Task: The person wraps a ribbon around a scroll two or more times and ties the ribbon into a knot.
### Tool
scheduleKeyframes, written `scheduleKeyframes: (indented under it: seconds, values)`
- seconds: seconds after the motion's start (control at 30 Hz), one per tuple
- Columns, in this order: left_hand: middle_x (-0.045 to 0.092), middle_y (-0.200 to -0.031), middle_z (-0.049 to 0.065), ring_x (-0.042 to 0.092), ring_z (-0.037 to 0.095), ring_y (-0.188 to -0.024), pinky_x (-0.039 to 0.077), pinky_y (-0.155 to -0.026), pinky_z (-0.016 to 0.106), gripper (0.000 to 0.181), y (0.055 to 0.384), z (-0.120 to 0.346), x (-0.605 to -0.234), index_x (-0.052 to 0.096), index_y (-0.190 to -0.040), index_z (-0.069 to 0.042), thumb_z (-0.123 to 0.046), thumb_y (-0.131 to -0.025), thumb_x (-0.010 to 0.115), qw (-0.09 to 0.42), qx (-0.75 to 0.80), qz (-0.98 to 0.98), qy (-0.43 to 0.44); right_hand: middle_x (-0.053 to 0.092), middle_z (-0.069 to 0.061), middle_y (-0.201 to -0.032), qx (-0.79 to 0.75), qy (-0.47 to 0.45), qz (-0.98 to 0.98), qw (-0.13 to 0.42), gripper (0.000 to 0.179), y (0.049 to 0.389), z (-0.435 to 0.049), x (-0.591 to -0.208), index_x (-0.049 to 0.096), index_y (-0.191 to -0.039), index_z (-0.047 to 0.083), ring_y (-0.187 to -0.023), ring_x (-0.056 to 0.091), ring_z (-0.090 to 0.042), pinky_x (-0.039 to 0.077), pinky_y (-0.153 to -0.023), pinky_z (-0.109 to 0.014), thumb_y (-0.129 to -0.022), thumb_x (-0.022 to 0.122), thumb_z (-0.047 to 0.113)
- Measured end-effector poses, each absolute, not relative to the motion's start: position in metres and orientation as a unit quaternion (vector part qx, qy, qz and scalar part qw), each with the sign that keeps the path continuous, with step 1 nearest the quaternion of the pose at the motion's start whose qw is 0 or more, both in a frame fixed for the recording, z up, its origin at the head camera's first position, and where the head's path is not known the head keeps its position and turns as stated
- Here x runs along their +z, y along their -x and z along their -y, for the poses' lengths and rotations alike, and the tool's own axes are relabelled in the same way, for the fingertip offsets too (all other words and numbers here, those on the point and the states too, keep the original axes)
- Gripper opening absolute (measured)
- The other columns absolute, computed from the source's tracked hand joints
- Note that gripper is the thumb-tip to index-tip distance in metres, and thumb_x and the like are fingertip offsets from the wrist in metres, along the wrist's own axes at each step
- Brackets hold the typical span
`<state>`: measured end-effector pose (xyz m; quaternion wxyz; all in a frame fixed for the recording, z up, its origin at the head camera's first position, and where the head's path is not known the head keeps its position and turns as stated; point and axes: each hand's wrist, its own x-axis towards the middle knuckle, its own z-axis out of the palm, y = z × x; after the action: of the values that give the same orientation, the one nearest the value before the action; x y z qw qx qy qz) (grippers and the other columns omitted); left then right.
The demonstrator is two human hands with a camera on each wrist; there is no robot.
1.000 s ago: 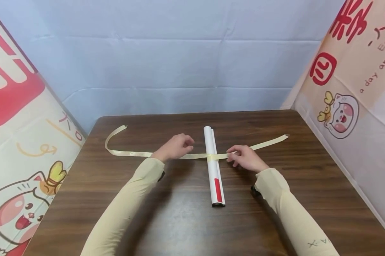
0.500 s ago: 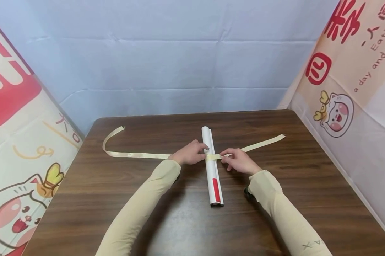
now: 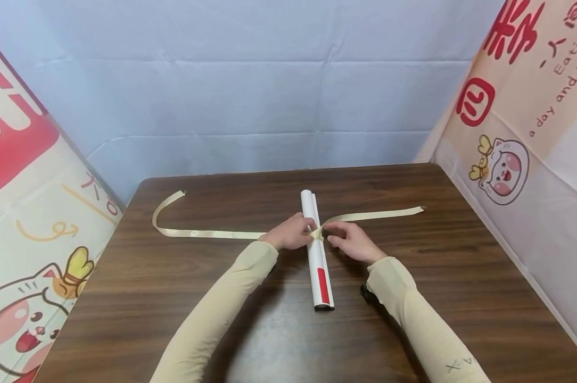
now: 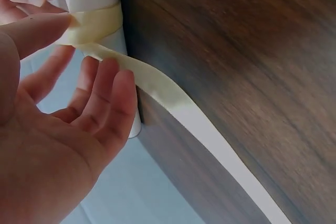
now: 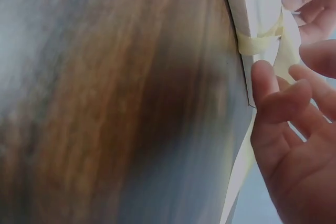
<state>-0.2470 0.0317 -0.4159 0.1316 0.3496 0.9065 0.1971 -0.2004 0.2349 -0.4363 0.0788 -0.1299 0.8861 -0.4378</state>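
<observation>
A white paper roll (image 3: 311, 255) with a red patch lies lengthwise on the table, a pale yellow ribbon (image 3: 221, 234) wrapped round its middle. My left hand (image 3: 290, 232) reaches over the roll from the left and pinches the ribbon at the wrap; in the left wrist view its thumb (image 4: 50, 29) lies against the band (image 4: 100, 24). From the right, my right hand (image 3: 355, 242) pinches the other stretch of ribbon close to the roll. In the right wrist view the ribbon (image 5: 289, 53) passes by the right thumb and index finger. The ribbon's strands cross on top of the roll.
The ribbon's left tail curves to the back left of the dark wooden table (image 3: 197, 298); its right tail (image 3: 389, 215) reaches toward the right. A pale cloth wall (image 3: 260, 101) stands behind, with printed cloths (image 3: 518, 122) at the sides.
My left hand has moved right onto the roll. My right hand has drawn the right part of the ribbon up and across at the wrap, so that tail now bends.
</observation>
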Motion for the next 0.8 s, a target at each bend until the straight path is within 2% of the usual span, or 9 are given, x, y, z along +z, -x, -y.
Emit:
scheduleKeyframes:
  seconds: [0.07, 0.3, 0.43, 0.53, 0.67, 0.8]
  values:
    - [0.059, -0.095, 0.008, 0.047, 0.018, -0.094, 0.044, -0.084, 0.029, 0.016, 0.247, -0.034, -0.416, 0.066, -0.103, -0.006, -0.015, -0.091, 0.061, 0.134, 0.198, -0.909, -0.342, 0.064, -0.018, -0.117, -0.434, 0.135, -0.888, 0.068, 0.038, 0.201, -0.233, -0.437, 0.058, -0.129, 0.002, -0.062, 0.058, -0.018, 0.048, -0.058, -0.029, -0.091, 0.059, 0.008]
    - [0.055, -0.094, 0.006, 0.046, 0.021, -0.094, 0.042, -0.084, 0.032, 0.01, 0.249, -0.041, -0.414, 0.067, -0.089, -0.007, -0.017, -0.089, 0.064, 0.141, 0.182, -0.918, -0.323, 0.062, -0.013, -0.086, -0.427, 0.141, -0.891, 0.053, 0.041, 0.203, -0.228, -0.44, 0.059, -0.128, 0.003, -0.067, 0.053, -0.015, 0.045, -0.057, -0.027, -0.088, 0.063, 0.008]
    - [0.057, -0.093, 0.005, 0.047, 0.023, -0.091, 0.041, -0.08, 0.037, 0.01, 0.249, -0.041, -0.412, 0.067, -0.086, -0.009, -0.018, -0.089, 0.065, 0.145, 0.182, -0.919, -0.318, 0.063, -0.015, -0.105, -0.419, 0.162, -0.892, 0.049, 0.041, 0.204, -0.226, -0.447, 0.06, -0.127, 0.005, -0.073, 0.054, -0.016, 0.045, -0.061, -0.026, -0.087, 0.066, 0.007]
    - [0.061, -0.087, 0.002, 0.05, 0.02, -0.085, 0.038, -0.074, 0.035, 0.009, 0.25, -0.042, -0.411, 0.066, -0.085, -0.01, -0.017, -0.09, 0.064, 0.146, 0.188, -0.917, -0.322, 0.058, -0.016, -0.121, -0.423, 0.174, -0.888, 0.046, 0.037, 0.204, -0.224, -0.451, 0.063, -0.122, 0.005, -0.078, 0.055, -0.017, 0.046, -0.064, -0.027, -0.086, 0.068, 0.005]
    - [0.063, -0.081, 0.0, 0.053, 0.014, -0.076, 0.037, -0.07, 0.029, 0.006, 0.252, -0.042, -0.412, 0.066, -0.087, -0.011, -0.016, -0.09, 0.065, 0.138, 0.197, -0.914, -0.328, 0.056, -0.017, -0.116, -0.431, 0.172, -0.885, 0.037, 0.028, 0.202, -0.221, -0.452, 0.066, -0.112, 0.004, -0.081, 0.055, -0.019, 0.045, -0.067, -0.028, -0.084, 0.07, 0.006]
    - [0.063, -0.083, 0.002, 0.054, 0.014, -0.076, 0.041, -0.069, 0.026, 0.006, 0.253, -0.041, -0.413, 0.065, -0.092, -0.01, -0.014, -0.089, 0.066, 0.133, 0.211, -0.914, -0.322, 0.056, -0.016, -0.112, -0.429, 0.165, -0.887, 0.039, 0.023, 0.203, -0.22, -0.452, 0.066, -0.107, 0.006, -0.081, 0.054, -0.019, 0.044, -0.067, -0.028, -0.085, 0.069, 0.008]
